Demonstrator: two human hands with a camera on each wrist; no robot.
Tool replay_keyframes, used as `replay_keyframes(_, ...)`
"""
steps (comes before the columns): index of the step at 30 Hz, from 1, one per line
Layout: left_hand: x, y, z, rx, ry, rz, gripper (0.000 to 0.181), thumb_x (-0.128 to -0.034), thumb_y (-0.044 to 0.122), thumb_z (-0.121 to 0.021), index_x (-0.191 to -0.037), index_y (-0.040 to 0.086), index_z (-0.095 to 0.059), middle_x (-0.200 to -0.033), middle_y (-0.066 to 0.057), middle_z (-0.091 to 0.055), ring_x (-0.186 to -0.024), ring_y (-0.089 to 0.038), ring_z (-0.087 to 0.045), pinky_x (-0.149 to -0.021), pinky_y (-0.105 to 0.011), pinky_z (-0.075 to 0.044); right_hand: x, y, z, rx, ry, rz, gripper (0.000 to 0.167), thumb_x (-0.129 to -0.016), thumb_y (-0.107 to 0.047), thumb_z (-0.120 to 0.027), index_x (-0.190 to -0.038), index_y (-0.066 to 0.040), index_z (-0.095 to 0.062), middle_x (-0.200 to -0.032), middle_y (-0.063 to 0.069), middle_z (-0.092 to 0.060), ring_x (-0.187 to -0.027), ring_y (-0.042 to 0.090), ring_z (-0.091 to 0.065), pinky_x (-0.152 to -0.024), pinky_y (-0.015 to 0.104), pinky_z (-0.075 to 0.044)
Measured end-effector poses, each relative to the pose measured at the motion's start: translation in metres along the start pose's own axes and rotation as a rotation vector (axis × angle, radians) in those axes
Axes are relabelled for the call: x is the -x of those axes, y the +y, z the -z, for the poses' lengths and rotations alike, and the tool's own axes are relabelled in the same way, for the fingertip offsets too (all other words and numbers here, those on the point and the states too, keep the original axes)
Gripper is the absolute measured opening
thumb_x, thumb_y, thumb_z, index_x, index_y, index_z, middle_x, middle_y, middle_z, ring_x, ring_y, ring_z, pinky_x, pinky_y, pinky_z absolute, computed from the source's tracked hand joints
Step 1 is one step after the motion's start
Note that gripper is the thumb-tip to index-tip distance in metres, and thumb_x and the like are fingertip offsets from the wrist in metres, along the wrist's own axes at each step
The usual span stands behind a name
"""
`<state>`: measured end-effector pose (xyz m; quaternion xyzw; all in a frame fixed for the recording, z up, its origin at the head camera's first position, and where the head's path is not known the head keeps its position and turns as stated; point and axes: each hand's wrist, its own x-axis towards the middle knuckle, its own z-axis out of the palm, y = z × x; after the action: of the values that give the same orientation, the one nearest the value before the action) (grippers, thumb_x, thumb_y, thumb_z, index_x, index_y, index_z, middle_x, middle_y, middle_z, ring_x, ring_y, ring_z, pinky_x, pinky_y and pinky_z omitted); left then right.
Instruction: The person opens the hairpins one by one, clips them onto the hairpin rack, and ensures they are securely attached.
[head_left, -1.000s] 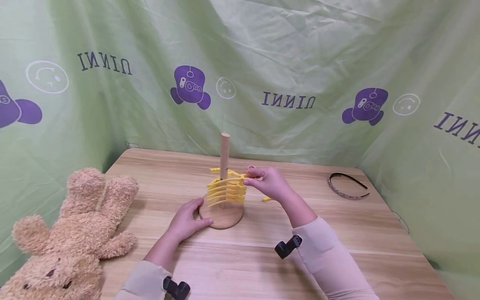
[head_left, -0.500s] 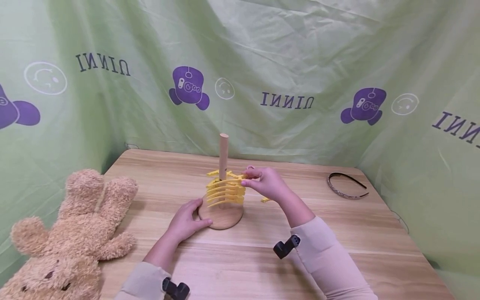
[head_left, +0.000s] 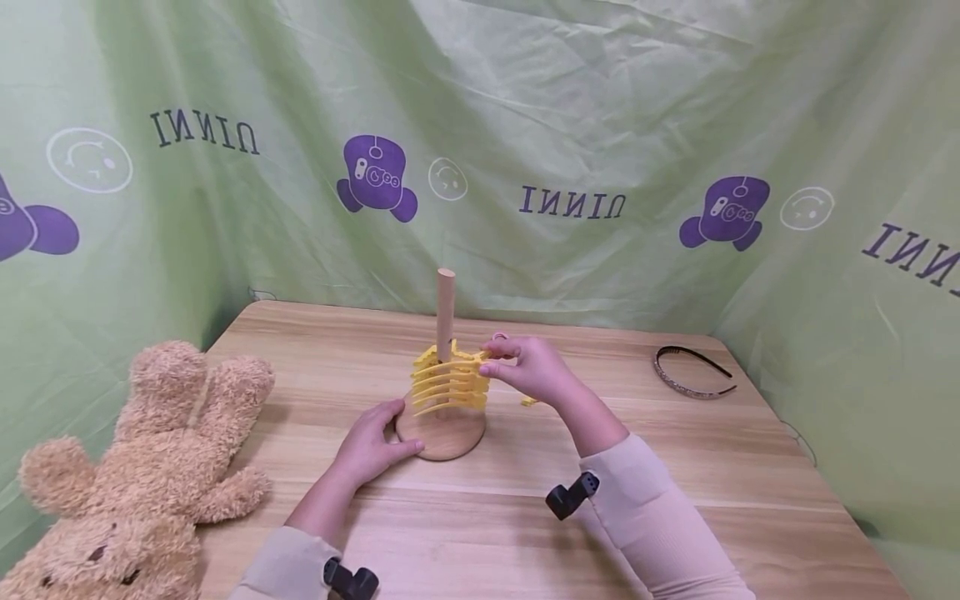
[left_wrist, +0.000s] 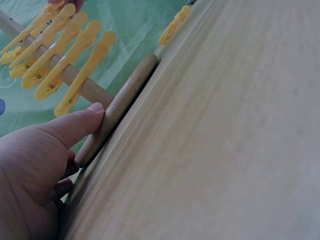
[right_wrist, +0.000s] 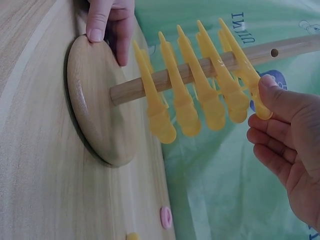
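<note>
A wooden post [head_left: 446,304] stands upright on a round wooden base [head_left: 453,443]. Several yellow hair clips [head_left: 448,392] are clamped across the post, one above another. My left hand [head_left: 377,442] grips the near left rim of the base, its thumb [left_wrist: 82,122] on top. With thumb and fingers, my right hand [head_left: 534,367] pinches the rounded end of the topmost hair clip [right_wrist: 245,65], whose two arms lie either side of the post. Above that clip, a small hole [right_wrist: 274,52] shows in the post. Behind the right hand, another yellow clip [head_left: 529,401] lies on the table, partly hidden.
A tan plush bear [head_left: 161,458] lies along the left side. A glittery black headband [head_left: 690,375] rests at the right of the wooden table [head_left: 480,533]. A small pink ring [right_wrist: 166,217] lies near the back edge. Green printed cloth [head_left: 585,267] surrounds the table.
The far arm of the topmost hair clip has come down, and its arms have drawn together round the post. The right hand has dipped slightly; the left hand keeps its hold on the base.
</note>
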<state>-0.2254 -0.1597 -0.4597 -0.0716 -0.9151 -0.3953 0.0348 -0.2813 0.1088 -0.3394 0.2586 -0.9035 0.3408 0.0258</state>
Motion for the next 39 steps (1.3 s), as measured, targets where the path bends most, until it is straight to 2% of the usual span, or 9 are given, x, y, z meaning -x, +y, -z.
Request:
replay_keyframes(8,0.001,0.000,0.000,0.009,0.000,0.003,0.081,-0.0777,0.034,-0.081,-0.140,-0.005,-0.048,-0.146,-0.024,-0.048,-0.139,-0.044,-0.038,-0.118,-0.056,-0.029,0.002,0.001,-0.001,-0.028,0.006,0.014,0.040,-0.086,-0.028,-0.075,-0.120,-0.006,-0.070,-0.115,0.014,-0.072,-0.128,0.031,-0.057,-0.102,0.047,-0.052)
replay_keyframes(18,0.000,0.000,-0.001,0.002,0.006,-0.010,0.080,-0.0775,0.033,-0.081,-0.139,-0.006,-0.049,-0.145,-0.024,-0.049,-0.138,-0.043,-0.040,-0.117,-0.056,-0.030,0.005,0.003,-0.001,-0.085,0.004,0.017,0.046,-0.085,-0.025,-0.076,-0.125,-0.005,-0.067,-0.120,0.017,-0.069,-0.112,0.032,-0.066,-0.098,0.045,-0.054)
replay_keyframes(29,-0.001,-0.002,-0.001,0.009,-0.005,0.009,0.082,-0.0778,0.036,-0.081,-0.141,-0.004,-0.047,-0.147,-0.023,-0.047,-0.140,-0.043,-0.038,-0.118,-0.056,-0.029,0.007,0.006,-0.002,-0.109,-0.001,0.016,0.053,-0.085,-0.024,-0.077,-0.130,-0.002,-0.062,-0.136,0.018,-0.060,-0.118,0.031,-0.063,-0.104,0.043,-0.051)
replay_keyframes(39,0.000,-0.002,0.000,0.013,-0.003,0.006,0.082,-0.0780,0.035,-0.081,-0.141,-0.005,-0.047,-0.147,-0.024,-0.047,-0.140,-0.043,-0.038,-0.118,-0.056,-0.029,0.015,0.015,0.005,-0.149,0.011,-0.019,0.055,-0.085,-0.027,-0.076,-0.134,-0.008,-0.060,-0.140,0.010,-0.059,-0.122,0.030,-0.060,-0.106,0.046,-0.049)
